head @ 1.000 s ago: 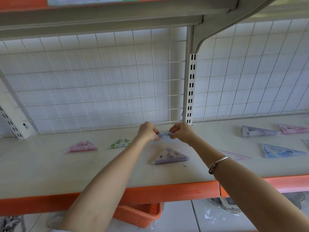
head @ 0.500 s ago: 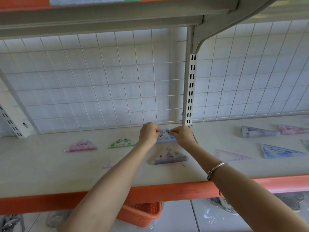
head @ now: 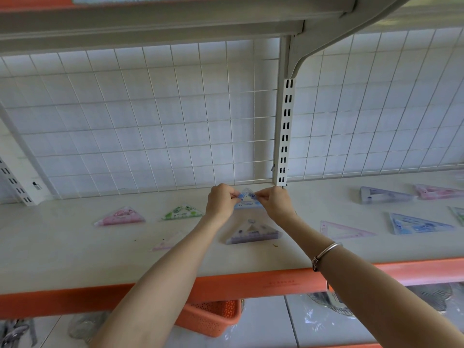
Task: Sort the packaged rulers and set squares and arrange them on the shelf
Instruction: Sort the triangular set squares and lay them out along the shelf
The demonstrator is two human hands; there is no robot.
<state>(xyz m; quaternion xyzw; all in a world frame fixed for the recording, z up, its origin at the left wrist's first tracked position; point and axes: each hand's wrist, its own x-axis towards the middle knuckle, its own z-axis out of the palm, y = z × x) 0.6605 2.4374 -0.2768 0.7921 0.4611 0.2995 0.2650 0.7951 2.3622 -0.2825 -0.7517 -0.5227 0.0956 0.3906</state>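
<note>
My left hand point(head: 221, 202) and my right hand point(head: 275, 203) pinch the two sides of a blue packaged set square point(head: 247, 199), held upright near the back of the cream shelf point(head: 75, 252). A purple packaged set point(head: 252, 233) lies flat just in front of it. To the left lie a pink packaged set point(head: 120, 216), a green one point(head: 182, 212) and a clear pink set square point(head: 167, 243). On the right lie a loose pink set square point(head: 345, 229), a lilac packaged set point(head: 383, 195), a pink one point(head: 438, 192) and a blue one point(head: 418, 224).
A white wire grid point(head: 150, 126) backs the shelf, with a slotted upright point(head: 285, 131) behind my hands. An upper shelf point(head: 150, 23) hangs overhead. The shelf front has an orange edge point(head: 251, 285). An orange basket point(head: 213, 318) sits below.
Both hands have brought the blue packaged set square down and tipped it upright near the back of the shelf. The clear pink set square at the left has come into view.
</note>
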